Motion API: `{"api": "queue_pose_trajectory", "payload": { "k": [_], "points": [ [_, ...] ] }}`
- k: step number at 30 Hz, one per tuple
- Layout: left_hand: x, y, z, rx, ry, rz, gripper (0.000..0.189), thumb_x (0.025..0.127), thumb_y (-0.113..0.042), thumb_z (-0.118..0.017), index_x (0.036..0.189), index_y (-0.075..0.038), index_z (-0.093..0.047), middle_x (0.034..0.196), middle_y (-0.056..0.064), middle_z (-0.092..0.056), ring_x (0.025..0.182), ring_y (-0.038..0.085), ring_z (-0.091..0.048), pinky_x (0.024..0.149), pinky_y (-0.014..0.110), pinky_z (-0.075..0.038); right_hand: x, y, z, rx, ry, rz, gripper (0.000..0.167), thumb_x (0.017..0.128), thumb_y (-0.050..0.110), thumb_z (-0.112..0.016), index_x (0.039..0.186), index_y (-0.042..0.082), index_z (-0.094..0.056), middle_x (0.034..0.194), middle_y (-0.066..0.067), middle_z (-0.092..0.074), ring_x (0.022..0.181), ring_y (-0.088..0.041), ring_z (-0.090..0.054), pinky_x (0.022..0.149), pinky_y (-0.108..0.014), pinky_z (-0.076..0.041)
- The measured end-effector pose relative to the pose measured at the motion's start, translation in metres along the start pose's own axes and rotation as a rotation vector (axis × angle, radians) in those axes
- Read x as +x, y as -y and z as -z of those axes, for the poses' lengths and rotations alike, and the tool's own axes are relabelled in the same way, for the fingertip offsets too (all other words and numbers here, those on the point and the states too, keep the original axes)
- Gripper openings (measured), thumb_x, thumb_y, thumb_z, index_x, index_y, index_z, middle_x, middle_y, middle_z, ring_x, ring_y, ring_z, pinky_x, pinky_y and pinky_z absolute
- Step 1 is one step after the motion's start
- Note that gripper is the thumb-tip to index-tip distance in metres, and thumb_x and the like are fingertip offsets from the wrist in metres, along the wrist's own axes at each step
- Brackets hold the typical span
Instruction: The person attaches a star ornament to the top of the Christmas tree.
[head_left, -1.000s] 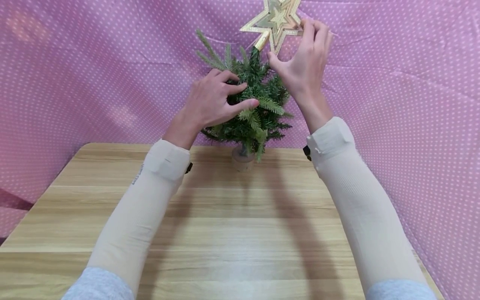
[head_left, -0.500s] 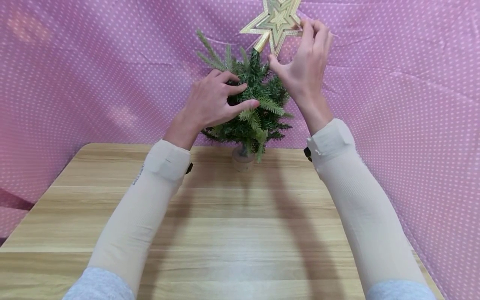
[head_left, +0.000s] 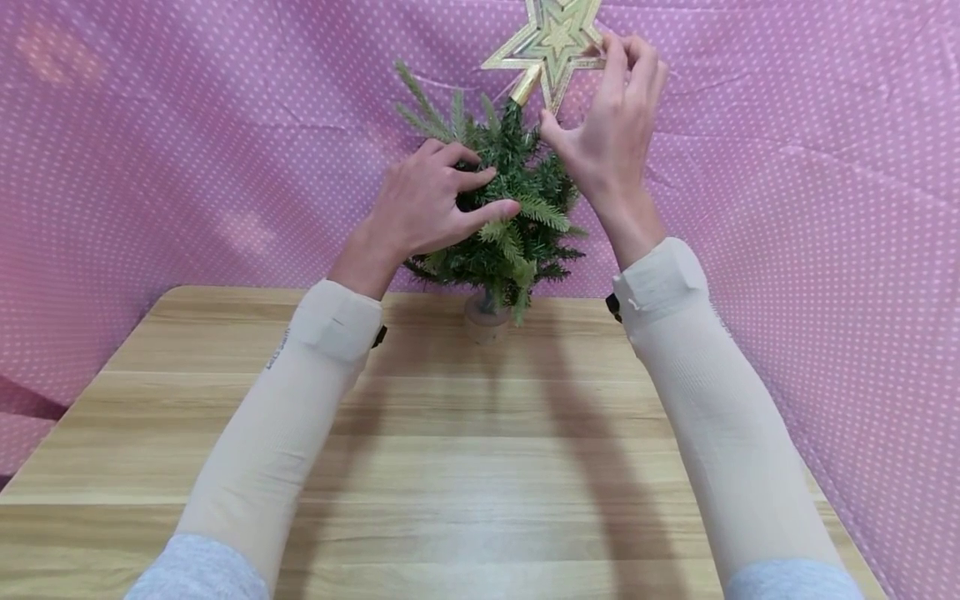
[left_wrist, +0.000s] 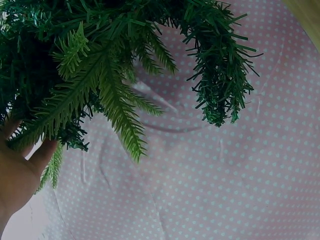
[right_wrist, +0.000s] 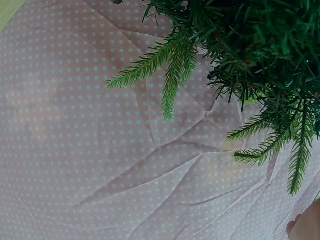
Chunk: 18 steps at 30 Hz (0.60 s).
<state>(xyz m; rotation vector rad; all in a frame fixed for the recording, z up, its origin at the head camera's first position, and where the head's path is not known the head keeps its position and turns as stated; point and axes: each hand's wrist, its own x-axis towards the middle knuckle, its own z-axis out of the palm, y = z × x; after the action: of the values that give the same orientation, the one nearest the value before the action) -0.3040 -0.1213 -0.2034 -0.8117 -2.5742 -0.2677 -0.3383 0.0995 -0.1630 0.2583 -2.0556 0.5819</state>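
A small artificial Christmas tree (head_left: pixel 517 242) stands upright at the table's far edge. My left hand (head_left: pixel 423 200) holds its upper left side, thumb across the front and the other fingers partly sunk among the branches. A gold star topper (head_left: pixel 558 37) leans to the right at the treetop, its cone-shaped socket (head_left: pixel 527 85) over the tip; the frame cuts off its upper point. My right hand (head_left: pixel 615 125) holds the star, with fingertips on its right point and thumb by the lower one. In the left wrist view my fingers (left_wrist: pixel 42 155) reach into the foliage.
Under the tree a pale round base (head_left: pixel 486 321) rests on the wooden table (head_left: pixel 480 467). Pink dotted cloth (head_left: pixel 225 125) hangs behind the table and along both sides, close behind the tree and my right hand.
The star has turned slightly, and its face catches the light differently. My right hand has shifted very little with it; my left hand stays in place on the tree.
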Motion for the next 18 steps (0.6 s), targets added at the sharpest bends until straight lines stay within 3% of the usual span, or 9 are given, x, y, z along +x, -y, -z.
{"api": "queue_pose_trajectory", "payload": {
  "k": [6,18],
  "points": [
    [-0.0010,0.0010,0.0008,-0.002,0.002,0.001,0.074,0.091,-0.079,-0.046,0.135,-0.023,-0.066,0.144,0.005,-0.056,0.130,0.031,-0.050,0.096,0.050,-0.050,-0.0056,-0.0030,-0.0041,-0.015,0.029,0.058,0.077,0.081,0.030,-0.085,0.142,-0.002,-0.050,0.138,-0.016,-0.047,0.131,-0.025,-0.037,0.114,-0.021,-0.024],
    [-0.0029,0.0046,-0.0005,-0.004,0.000,-0.008,0.075,0.091,-0.079,-0.045,0.136,-0.023,-0.065,0.144,0.005,-0.056,0.129,0.031,-0.050,0.097,0.051,-0.049,-0.0085,-0.0024,-0.0055,-0.010,0.020,0.060,0.072,0.079,0.026,-0.086,0.137,0.000,-0.053,0.134,-0.014,-0.048,0.129,-0.023,-0.038,0.114,-0.022,-0.025]
  ]
}}
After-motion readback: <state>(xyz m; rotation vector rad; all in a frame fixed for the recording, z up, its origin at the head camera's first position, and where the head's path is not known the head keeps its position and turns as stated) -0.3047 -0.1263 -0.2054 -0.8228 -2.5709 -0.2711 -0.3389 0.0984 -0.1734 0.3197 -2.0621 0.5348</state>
